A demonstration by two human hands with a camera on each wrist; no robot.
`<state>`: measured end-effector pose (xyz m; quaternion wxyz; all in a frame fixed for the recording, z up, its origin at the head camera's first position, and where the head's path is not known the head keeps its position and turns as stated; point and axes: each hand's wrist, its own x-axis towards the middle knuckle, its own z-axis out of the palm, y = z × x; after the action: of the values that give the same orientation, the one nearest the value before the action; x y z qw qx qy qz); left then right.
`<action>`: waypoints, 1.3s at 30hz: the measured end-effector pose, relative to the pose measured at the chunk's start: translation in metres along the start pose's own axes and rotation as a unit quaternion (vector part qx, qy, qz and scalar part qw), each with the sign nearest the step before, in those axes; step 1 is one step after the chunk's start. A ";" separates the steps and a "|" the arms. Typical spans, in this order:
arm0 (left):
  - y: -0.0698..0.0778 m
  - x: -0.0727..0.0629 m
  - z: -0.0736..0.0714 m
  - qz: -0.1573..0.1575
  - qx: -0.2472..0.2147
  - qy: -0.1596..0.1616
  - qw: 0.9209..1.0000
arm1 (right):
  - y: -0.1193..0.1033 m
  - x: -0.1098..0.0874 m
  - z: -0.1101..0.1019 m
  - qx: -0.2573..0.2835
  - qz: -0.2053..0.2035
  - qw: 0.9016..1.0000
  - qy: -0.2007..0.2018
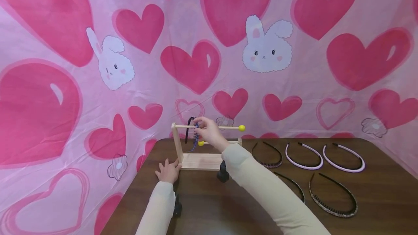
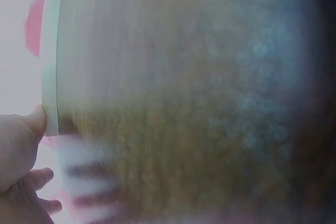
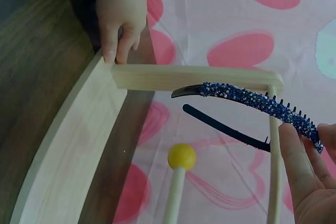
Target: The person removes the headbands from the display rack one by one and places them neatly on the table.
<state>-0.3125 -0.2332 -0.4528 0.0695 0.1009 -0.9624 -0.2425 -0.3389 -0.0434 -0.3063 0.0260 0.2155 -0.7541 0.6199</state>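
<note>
My right hand (image 1: 209, 130) pinches a blue glittery headband (image 3: 247, 97) near its bend, between thumb and fingers. The band straddles the upper rod (image 3: 274, 182) of a wooden stand, one leg on either side; its black inner face and small teeth show. Flat on the table, my left hand (image 1: 168, 172) has its fingertips at the left end of the stand's base (image 1: 199, 161). In the left wrist view, the thumb (image 2: 38, 121) touches the pale board edge (image 2: 51, 77).
A yellow ball (image 1: 241, 128) caps the upper rod; a lower rod has another yellow ball (image 3: 181, 157). Several headbands lie on the brown table (image 1: 369, 198) at right, including a lilac headband (image 1: 321, 160) and a patterned headband (image 1: 351, 211). A heart-printed cloth (image 1: 196, 17) hangs behind.
</note>
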 end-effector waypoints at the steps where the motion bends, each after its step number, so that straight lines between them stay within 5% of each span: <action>1: 0.000 0.000 0.000 -0.001 0.000 0.000 1.000 | -0.001 0.000 -0.002 -0.001 -0.001 1.000 0.001; 13: -0.001 -0.001 -0.001 0.008 0.001 0.011 1.000 | -0.010 -0.007 -0.033 -0.043 -0.042 0.998 0.020; 39: 0.003 -0.006 -0.006 0.010 0.001 0.000 1.000 | -0.029 -0.037 -0.099 0.017 -0.032 0.999 0.035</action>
<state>-0.3063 -0.2324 -0.4465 0.0716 0.0913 -0.9637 -0.2405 -0.3180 0.0569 -0.2679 0.0686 0.2186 -0.7348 0.6384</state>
